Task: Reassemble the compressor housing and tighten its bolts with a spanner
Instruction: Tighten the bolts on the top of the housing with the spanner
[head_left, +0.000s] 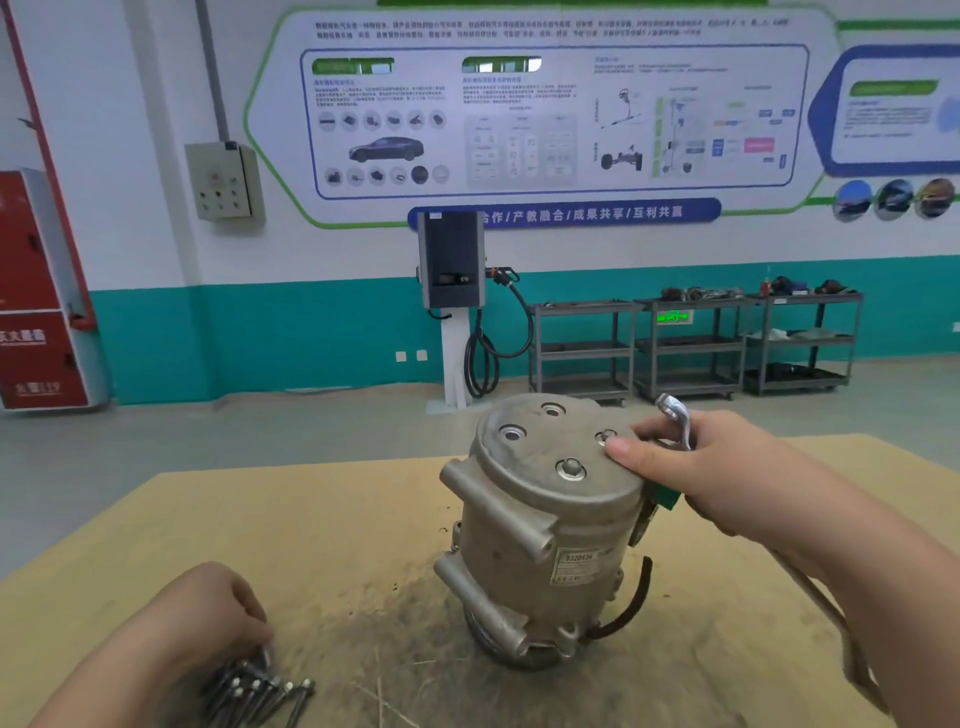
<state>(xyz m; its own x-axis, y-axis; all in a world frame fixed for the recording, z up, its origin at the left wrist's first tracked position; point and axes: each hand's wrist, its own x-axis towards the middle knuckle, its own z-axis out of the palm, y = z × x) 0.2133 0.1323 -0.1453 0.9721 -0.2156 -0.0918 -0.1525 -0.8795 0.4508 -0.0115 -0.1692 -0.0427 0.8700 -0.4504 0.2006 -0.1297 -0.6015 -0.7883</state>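
Nearest the camera, the left hand (208, 618) curls down over a loose pile of long bolts (260, 691) lying at the near left of the worktable (363, 525), its fingertips closing on the head end of one — a sensible place for the pile, within easy reach so a bolt can be picked without looking away for long. Just beyond, near the middle of the table, the compressor housing (545, 525) stands upright on its pulley end, end cover (550, 457) facing up and tilted slightly toward the viewer, so that the bolt holes are open from above. Of the 4 holes visible on the cover, the near one seems to carry a bolt head already, 2 at the back look empty, and the 1 at the right is partly hidden by fingers. The right hand (717, 467) rests on the cover's right edge with thumb and fingers pressing down, probably to steady the body while bolts are fed in; its palm also grips a spanner (678, 418), whose head pokes up above the knuckles — kept ready for tightening. Far behind, a wall charger (452, 260) and grey shelf trolleys (691, 343) stand along the teal-banded wall.
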